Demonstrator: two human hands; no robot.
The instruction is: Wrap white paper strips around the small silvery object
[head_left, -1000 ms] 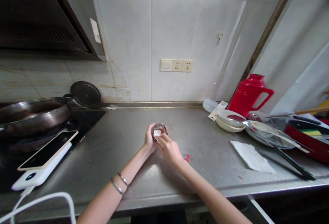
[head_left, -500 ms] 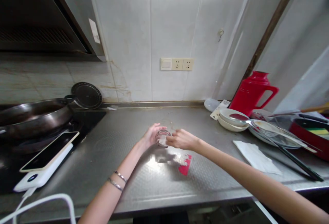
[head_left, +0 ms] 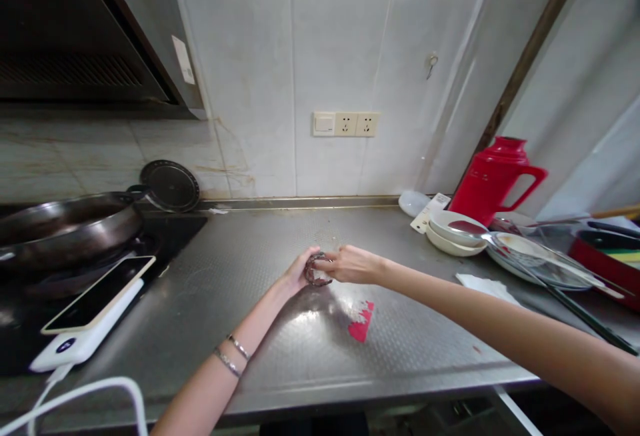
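Observation:
A small, dark, shiny ring-shaped thing, of looped strands as far as I can see, is held between my two hands just over the steel counter. My left hand curls around its left side. From the right, my right hand reaches in with bent fingers touching its upper right part, and those fingertips are partly hidden. What exactly the thing is, I cannot make out. Nearer to me lies a torn red patch on the counter, with a ragged upper edge.
At left a metal pan sits on the black cooktop, with a phone and white power bank beside it. To the right stand a red thermos, stacked bowls, a white tissue and dark chopsticks.
Both hands have closed in on the ring-shaped thing. My right fingers now reach further over it, and the left fingers are more curled. My right forearm now covers part of the tissue.

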